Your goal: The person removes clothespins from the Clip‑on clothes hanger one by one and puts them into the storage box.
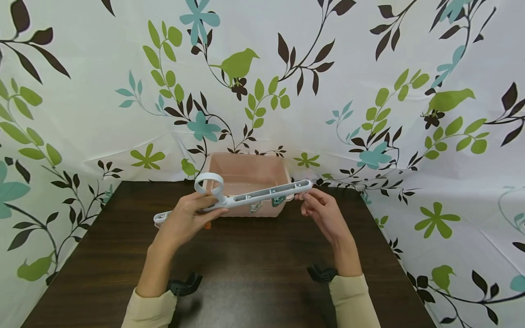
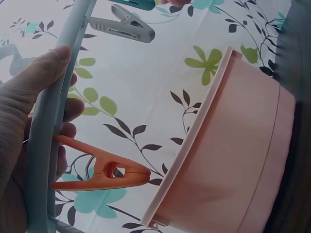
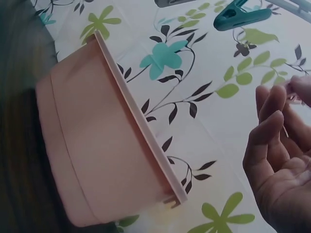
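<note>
A pale grey-blue clip hanger, a long slotted bar with a ring on top, is held up slantwise in front of the pink bin. My left hand grips the bar just below the ring. From the bar hang an orange clothespin, a grey clothespin and a teal clothespin. At the bar's right end, my right hand pinches a small pinkish piece, mostly hidden by the fingers; it looks like a clothespin.
Behind the hanger, the pink bin stands at the back of the dark wooden table. A leaf-patterned cloth hangs close behind and on both sides. Dark wrist mounts sit on both forearms.
</note>
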`<action>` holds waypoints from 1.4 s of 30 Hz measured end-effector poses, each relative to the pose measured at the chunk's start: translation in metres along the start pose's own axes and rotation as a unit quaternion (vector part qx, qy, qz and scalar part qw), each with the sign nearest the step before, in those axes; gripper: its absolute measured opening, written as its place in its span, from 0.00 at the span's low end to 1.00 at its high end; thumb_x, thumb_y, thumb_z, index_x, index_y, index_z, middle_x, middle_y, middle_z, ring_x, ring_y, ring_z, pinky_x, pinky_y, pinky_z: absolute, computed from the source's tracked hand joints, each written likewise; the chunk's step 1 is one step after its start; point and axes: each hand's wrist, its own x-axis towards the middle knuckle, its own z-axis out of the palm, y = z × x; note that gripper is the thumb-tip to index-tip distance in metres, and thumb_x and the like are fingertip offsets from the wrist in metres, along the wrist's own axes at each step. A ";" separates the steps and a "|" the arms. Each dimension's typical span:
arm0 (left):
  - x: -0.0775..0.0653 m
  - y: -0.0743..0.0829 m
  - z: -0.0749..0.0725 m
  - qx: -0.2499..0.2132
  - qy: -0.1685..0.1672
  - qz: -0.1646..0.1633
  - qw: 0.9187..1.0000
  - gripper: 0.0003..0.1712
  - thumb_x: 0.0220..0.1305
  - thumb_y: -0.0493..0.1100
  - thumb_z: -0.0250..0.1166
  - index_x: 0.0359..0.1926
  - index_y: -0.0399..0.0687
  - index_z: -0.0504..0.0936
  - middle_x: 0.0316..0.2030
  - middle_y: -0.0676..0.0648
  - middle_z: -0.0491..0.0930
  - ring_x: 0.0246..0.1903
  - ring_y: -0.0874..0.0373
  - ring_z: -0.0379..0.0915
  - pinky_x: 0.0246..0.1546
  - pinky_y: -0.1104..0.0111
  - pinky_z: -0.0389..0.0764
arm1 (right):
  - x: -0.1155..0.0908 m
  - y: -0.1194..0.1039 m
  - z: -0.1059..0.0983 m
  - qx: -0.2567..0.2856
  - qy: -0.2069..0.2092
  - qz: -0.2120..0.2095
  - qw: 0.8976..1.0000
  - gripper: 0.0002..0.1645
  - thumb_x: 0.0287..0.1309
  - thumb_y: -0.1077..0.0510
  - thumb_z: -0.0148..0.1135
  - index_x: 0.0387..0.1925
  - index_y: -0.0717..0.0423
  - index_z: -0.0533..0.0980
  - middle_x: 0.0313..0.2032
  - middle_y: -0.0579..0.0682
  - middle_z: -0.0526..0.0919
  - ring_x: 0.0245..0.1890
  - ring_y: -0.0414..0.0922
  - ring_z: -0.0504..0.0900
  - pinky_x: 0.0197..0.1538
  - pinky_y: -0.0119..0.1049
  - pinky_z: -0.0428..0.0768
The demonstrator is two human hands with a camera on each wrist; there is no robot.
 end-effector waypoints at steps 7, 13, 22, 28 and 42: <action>0.000 -0.003 0.000 -0.005 0.002 -0.002 1.000 0.13 0.60 0.39 0.81 0.47 0.48 0.94 0.44 0.51 0.89 0.37 0.63 0.79 0.35 0.67 0.83 | 0.023 -0.006 0.010 -0.100 0.015 -0.003 0.995 0.20 0.79 0.53 0.64 0.64 0.59 0.80 0.36 0.45 0.85 0.31 0.42 0.80 0.40 0.33 0.81; 0.000 -0.005 -0.001 -0.005 -0.006 -0.006 1.000 0.13 0.61 0.40 0.81 0.48 0.48 0.94 0.44 0.51 0.88 0.36 0.63 0.77 0.35 0.68 0.82 | 0.045 -0.005 0.018 -0.186 0.026 -0.031 0.982 0.23 0.78 0.56 0.64 0.68 0.57 0.79 0.45 0.48 0.87 0.43 0.46 0.83 0.47 0.35 0.81; 0.001 -0.004 -0.003 -0.004 -0.011 -0.015 1.000 0.14 0.62 0.42 0.80 0.49 0.48 0.94 0.46 0.51 0.88 0.36 0.62 0.79 0.36 0.64 0.83 | 0.076 0.002 0.023 -0.292 0.024 -0.061 0.954 0.20 0.77 0.56 0.64 0.64 0.59 0.83 0.58 0.61 0.88 0.58 0.58 0.86 0.57 0.47 0.82; 0.000 -0.006 -0.004 -0.006 -0.010 -0.014 1.000 0.13 0.63 0.41 0.80 0.48 0.47 0.94 0.45 0.51 0.87 0.28 0.67 0.74 0.32 0.69 0.80 | 0.091 0.010 0.031 -0.339 -0.013 -0.074 0.938 0.16 0.75 0.61 0.65 0.58 0.65 0.84 0.49 0.66 0.90 0.45 0.53 0.88 0.49 0.40 0.84; 0.002 -0.006 -0.005 0.002 -0.004 -0.015 1.000 0.10 0.64 0.43 0.79 0.46 0.49 0.92 0.42 0.52 0.86 0.35 0.61 0.75 0.34 0.65 0.80 | 0.100 0.021 0.040 -0.439 0.008 -0.010 0.899 0.18 0.75 0.51 0.66 0.55 0.58 0.87 0.50 0.57 0.92 0.50 0.56 0.89 0.58 0.55 0.79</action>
